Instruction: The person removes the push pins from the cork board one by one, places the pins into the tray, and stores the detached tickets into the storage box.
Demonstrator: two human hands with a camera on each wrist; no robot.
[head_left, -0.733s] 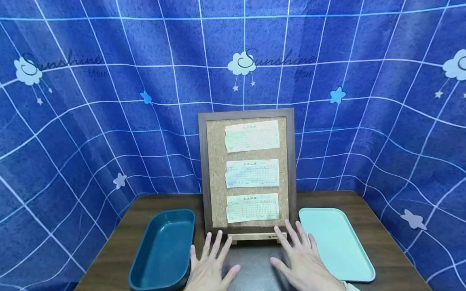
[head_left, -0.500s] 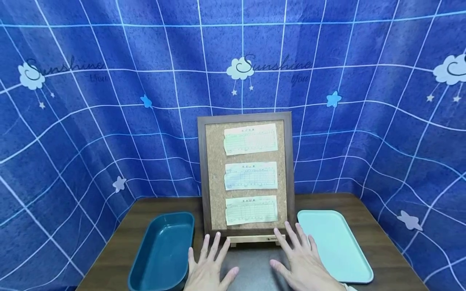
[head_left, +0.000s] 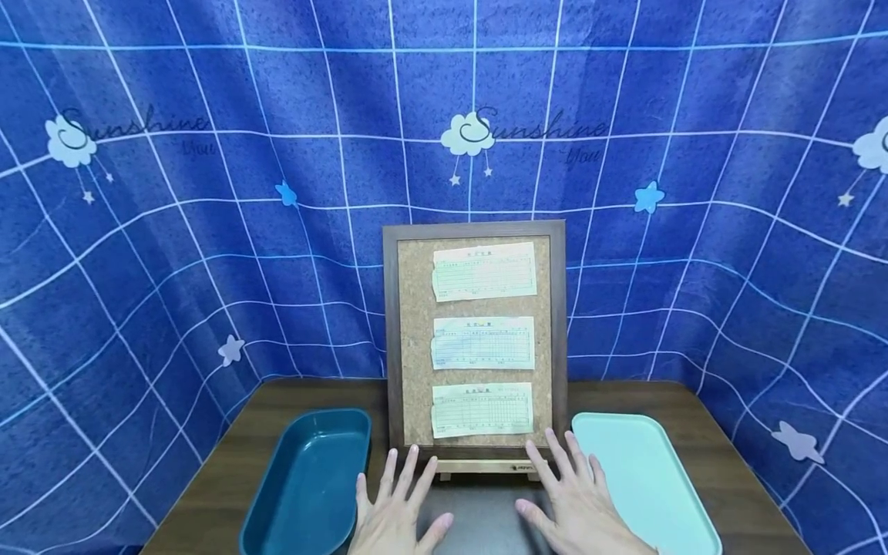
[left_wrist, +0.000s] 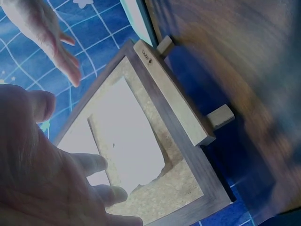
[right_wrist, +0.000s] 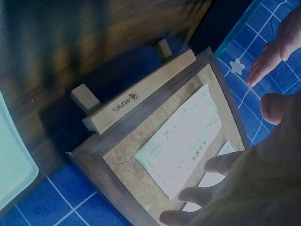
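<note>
My left hand (head_left: 394,505) and right hand (head_left: 577,497) are held with fingers spread in front of a framed corkboard (head_left: 414,347), holding nothing. Three printed paper slips, a top slip (head_left: 484,272), a middle slip (head_left: 483,344) and a bottom slip (head_left: 482,410), sit one above another on the cork. The board leans upright on a small wooden stand (head_left: 479,466). In the left wrist view, the left fingers (left_wrist: 110,193) overlap the board, and the right wrist view shows the right fingers (right_wrist: 197,195) likewise overlapping it.
A deep teal tray (head_left: 258,505) lies to the left of the board, beside my left hand. On the right is a flat mint-green tray (head_left: 645,470), partly behind my right hand. A blue checked curtain (head_left: 333,154) hangs around the dark wooden table (head_left: 745,501).
The head view has shifted slightly, so the board and trays appear a little lower. Both hands keep the same spread pose.
</note>
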